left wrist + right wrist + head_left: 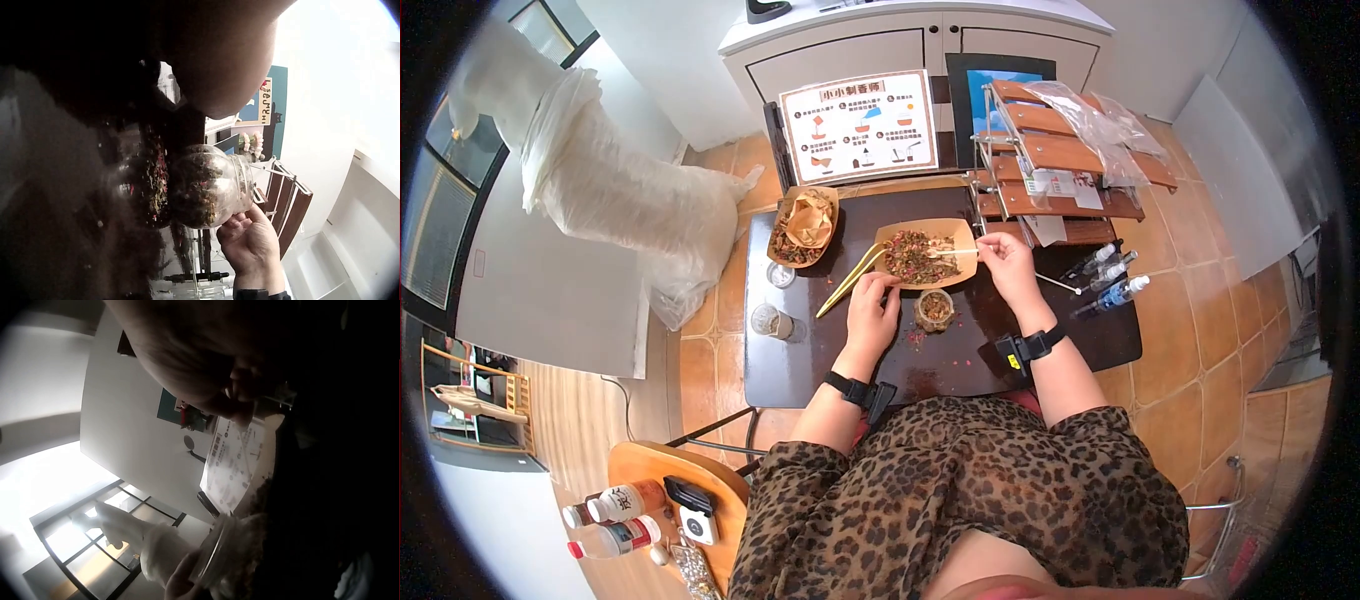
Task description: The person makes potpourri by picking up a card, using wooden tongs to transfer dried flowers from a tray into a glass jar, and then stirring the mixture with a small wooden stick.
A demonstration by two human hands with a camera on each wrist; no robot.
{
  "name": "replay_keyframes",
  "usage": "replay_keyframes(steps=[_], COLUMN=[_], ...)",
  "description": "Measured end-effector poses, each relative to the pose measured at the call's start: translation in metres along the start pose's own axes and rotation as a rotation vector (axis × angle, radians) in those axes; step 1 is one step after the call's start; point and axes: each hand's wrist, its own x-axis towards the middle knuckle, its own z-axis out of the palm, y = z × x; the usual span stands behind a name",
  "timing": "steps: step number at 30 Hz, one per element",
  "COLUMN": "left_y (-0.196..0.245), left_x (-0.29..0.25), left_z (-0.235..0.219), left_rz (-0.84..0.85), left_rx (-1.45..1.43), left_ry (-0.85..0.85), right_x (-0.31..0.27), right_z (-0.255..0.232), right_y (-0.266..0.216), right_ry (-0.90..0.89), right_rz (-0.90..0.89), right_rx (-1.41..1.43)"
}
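Observation:
My left hand (pixel 872 306) rests by the near left edge of a brown paper tray (pixel 968 268), fingertips right at its rim. Dried flower and herb bits (pixel 915 258) fill the tray. At its right end my right hand (pixel 1006 268) pinches a slim white stick-like tool (pixel 952 252), whose far end lies over the herbs. Just below the tray stands a small round glass jar (pixel 935 312); in the left wrist view this jar (pixel 203 187) is partly filled with herb bits. Yellow tweezers (pixel 850 280) lean against the tray's left side.
A second paper tray (pixel 830 205) with herbs stands back left, near a clear cup (pixel 770 320) and a small round dish (pixel 780 274). Several small bottles (pixel 1122 292) lie at the right. Behind are a printed sign (pixel 860 125) and a wooden folding rack (pixel 1060 150).

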Motion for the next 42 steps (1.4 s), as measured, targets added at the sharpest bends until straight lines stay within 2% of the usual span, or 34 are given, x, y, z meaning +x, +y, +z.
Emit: replay_keyframes(steps=[5,8,13,20,23,27,31,34,42], left_y=[-0.001,-0.001,-0.003,-0.004,-0.002,-0.001,-0.003,-0.002,-0.004], left_x=[0.0,0.0,0.0,-0.001,0.0,0.0,0.0,-0.001,0.0], left_z=[0.0,0.0,0.001,0.001,0.001,0.0,0.001,0.001,0.002], left_rz=[0.015,0.008,0.012,0.011,0.029,0.015,0.014,0.013,0.022], left_rx=[0.009,0.01,0.013,0.02,0.008,0.006,0.014,0.01,0.009], left_ry=[0.005,0.002,-0.002,-0.01,0.013,-0.001,-0.008,-0.004,-0.005], right_x=[0.007,0.006,0.014,0.007,0.007,0.001,-0.003,-0.015,-0.036], right_z=[-0.01,-0.001,0.015,0.026,0.02,0.009,-0.007,-0.015,-0.029], right_y=[-0.006,-0.014,0.024,0.009,0.009,-0.002,0.008,-0.022,-0.052], right_ry=[0.059,0.034,-0.035,-0.119,-0.103,-0.064,-0.027,-0.021,-0.06], right_rz=[-0.028,0.061,0.01,0.076,0.085,0.107,0.121,0.212,0.23], right_rx=[-0.08,-0.039,-0.131,-0.25,-0.134,-0.133,0.009,0.028,0.051])
